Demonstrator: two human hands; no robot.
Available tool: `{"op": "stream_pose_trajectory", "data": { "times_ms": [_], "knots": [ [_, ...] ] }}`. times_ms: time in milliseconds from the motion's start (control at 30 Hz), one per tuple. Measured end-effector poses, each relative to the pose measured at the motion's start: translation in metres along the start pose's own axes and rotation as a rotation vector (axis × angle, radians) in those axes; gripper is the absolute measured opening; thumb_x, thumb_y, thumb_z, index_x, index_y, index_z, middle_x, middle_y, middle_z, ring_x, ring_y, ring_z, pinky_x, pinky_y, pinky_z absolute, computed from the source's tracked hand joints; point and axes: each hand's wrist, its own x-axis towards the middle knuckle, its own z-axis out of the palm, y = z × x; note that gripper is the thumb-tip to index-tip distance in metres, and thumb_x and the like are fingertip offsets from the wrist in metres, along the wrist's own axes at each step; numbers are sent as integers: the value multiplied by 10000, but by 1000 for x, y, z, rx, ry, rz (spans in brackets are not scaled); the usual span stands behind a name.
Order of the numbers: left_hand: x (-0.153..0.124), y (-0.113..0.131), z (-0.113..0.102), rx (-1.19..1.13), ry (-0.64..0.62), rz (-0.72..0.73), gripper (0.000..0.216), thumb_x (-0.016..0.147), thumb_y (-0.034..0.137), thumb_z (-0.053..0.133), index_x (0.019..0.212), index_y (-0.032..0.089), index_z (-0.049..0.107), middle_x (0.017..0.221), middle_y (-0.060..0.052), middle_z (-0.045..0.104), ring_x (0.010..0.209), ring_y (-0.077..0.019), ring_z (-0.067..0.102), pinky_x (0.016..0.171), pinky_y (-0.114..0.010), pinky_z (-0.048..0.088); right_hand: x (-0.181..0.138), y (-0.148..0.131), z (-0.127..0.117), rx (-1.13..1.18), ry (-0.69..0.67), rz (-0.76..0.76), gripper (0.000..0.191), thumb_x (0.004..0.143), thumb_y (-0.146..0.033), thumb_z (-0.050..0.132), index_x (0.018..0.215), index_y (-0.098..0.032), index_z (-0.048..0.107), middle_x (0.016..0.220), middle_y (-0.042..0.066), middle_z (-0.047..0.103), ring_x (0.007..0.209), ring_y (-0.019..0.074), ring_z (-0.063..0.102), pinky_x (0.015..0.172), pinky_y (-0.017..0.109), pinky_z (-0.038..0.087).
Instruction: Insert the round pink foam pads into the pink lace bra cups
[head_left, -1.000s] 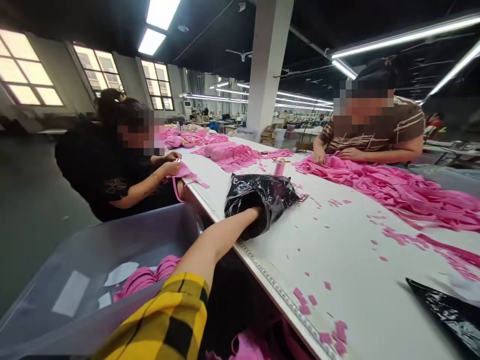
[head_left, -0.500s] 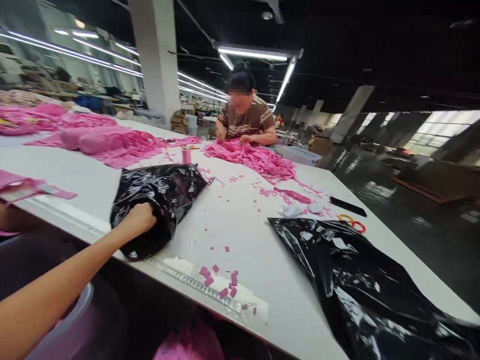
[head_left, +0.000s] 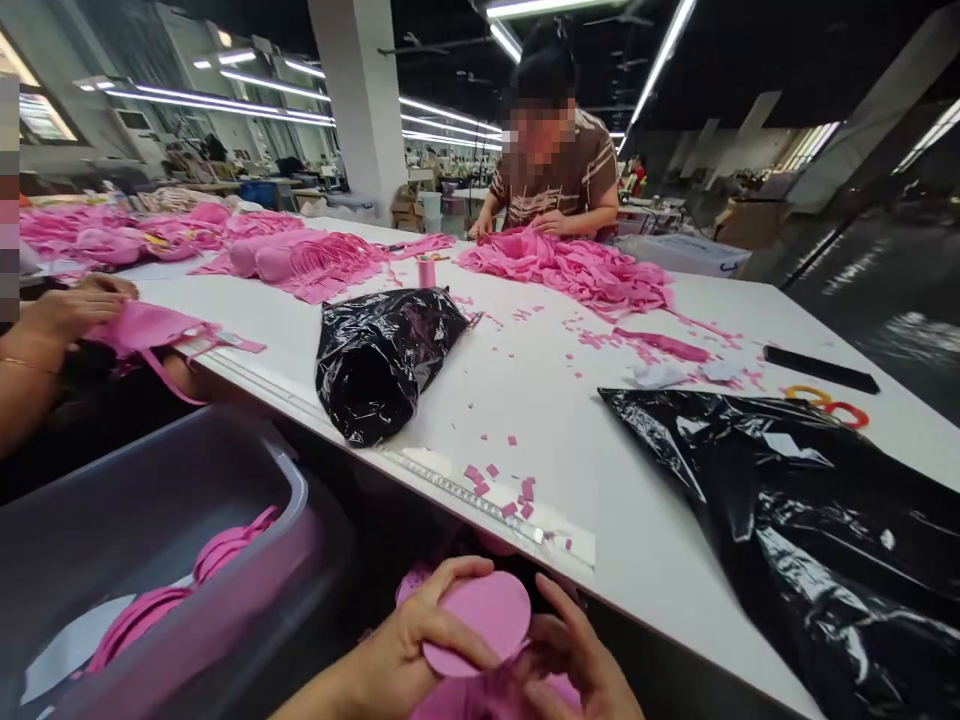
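At the near table edge, my left hand (head_left: 435, 635) is closed on a round pink bra pad (head_left: 495, 612), thumb across its face and fingers behind it. My right hand (head_left: 577, 660) is just to the right of the pad, fingers apart and curved toward its edge; the lower fingers are partly blurred. More pink pieces (head_left: 465, 698) show below both hands, their shape partly hidden. On the table ahead lies a black plastic bag (head_left: 390, 345), its mouth gaping toward me. A grey bin (head_left: 300, 480) on the left contains stacked pink pads (head_left: 146, 620) and a white piece.
Another black bag (head_left: 810, 520) covers the table's right side, near orange-handled scissors (head_left: 829, 405) and a black bar (head_left: 821, 368). Pink scraps lie by a clear ruler (head_left: 465, 490). Opposite, a person (head_left: 562, 180) handles pink fabric (head_left: 570, 270); another person's hands (head_left: 79, 310) hold pink fabric at left.
My left hand has come out of the black bag, leaving its mouth gaping, and is now low in front of me holding a pink pad. My right hand has come into view.
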Motion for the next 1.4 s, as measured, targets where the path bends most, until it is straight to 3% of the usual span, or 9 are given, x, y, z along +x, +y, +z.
{"op": "stream_pose_trajectory", "data": {
  "times_ms": [167, 300, 400, 467, 667, 800, 933, 1167, 1400],
  "knots": [
    [13, -6, 2, 25, -252, -48, 274, 782, 133, 544, 889, 309, 727, 1427, 6, 326, 1292, -260, 323, 1080, -410, 222, 10, -20, -12, -225, -105, -84, 272, 769, -291, 649, 1041, -308, 648, 928, 20, 688, 850, 165, 654, 741, 207, 528],
    [19, -20, 7, -228, -136, -72, 383, 740, 165, 630, 1093, 316, 624, 1413, -48, 334, 1262, -251, 364, 1026, -433, 320, -2, -7, -25, -375, 76, -167, 265, 804, -256, 597, 1059, -313, 643, 972, 21, 681, 861, 166, 661, 729, 194, 537],
    [20, -31, 17, -586, -59, -187, 678, 595, 182, 775, 1213, 287, 515, 1219, -93, 508, 955, -197, 588, 831, -384, 486, -15, 12, -30, -550, 181, -223, 327, 785, -239, 610, 1106, -301, 625, 1035, 43, 659, 886, 186, 657, 727, 202, 541],
    [23, -36, 25, -682, 7, -225, 638, 564, 193, 799, 1156, 249, 567, 1028, -61, 595, 782, -145, 607, 736, -325, 511, -22, 20, -28, -601, 227, -252, 363, 769, -216, 622, 1125, -288, 615, 1044, 51, 649, 888, 191, 654, 735, 213, 542],
    [29, -37, 33, -383, 230, 1, 292, 595, 218, 785, 879, 216, 720, 845, -38, 655, 795, -155, 583, 709, -242, 471, -24, 16, -13, -557, 330, -253, 344, 772, -241, 629, 1115, -256, 609, 1001, 52, 680, 877, 195, 662, 754, 236, 553],
    [31, -36, 27, -139, 198, 70, 283, 635, 245, 758, 914, 225, 713, 860, -53, 683, 796, -180, 608, 735, -273, 477, -23, 10, -18, -530, 277, -176, 449, 739, -311, 673, 1168, -223, 572, 1049, 66, 682, 908, 217, 663, 794, 268, 556],
    [33, -36, 27, 4, 126, 98, 289, 664, 270, 737, 948, 236, 695, 853, -46, 686, 793, -180, 619, 744, -272, 479, -20, 4, -26, -481, 153, -123, 377, 732, -327, 687, 1101, -279, 622, 1010, 31, 696, 894, 195, 664, 828, 274, 542],
    [36, -31, 35, 83, 78, 178, 271, 726, 220, 678, 994, 258, 661, 990, -45, 663, 865, -170, 619, 765, -252, 476, -15, 2, -26, -350, 251, -100, 272, 724, -389, 688, 982, -305, 679, 960, 23, 706, 902, 189, 659, 801, 252, 545],
    [41, -27, 39, 70, 115, 189, 239, 707, 188, 678, 939, 231, 645, 872, -31, 652, 780, -157, 603, 705, -235, 463, -14, 7, -25, -277, 262, -70, 181, 741, -392, 667, 885, -283, 679, 876, 24, 703, 862, 182, 660, 769, 234, 546]
  ]
}}
